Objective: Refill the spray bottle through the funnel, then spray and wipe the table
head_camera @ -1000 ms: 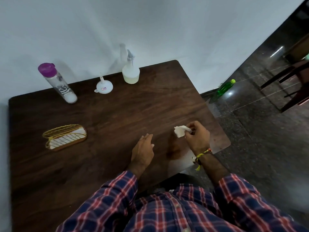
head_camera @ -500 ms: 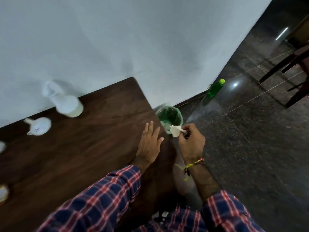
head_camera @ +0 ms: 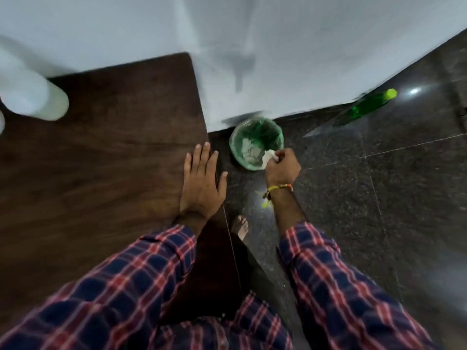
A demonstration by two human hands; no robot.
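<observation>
White tissue (head_camera: 270,155) pinched, right hand (head_camera: 282,168), above bin (head_camera: 255,142).

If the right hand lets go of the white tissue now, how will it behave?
The crumpled tissue looks soft and light, so it should probably drop slowly. The right hand holds it over the rim of the green-lined bin, so it likely lands inside, on the other paper there.
</observation>
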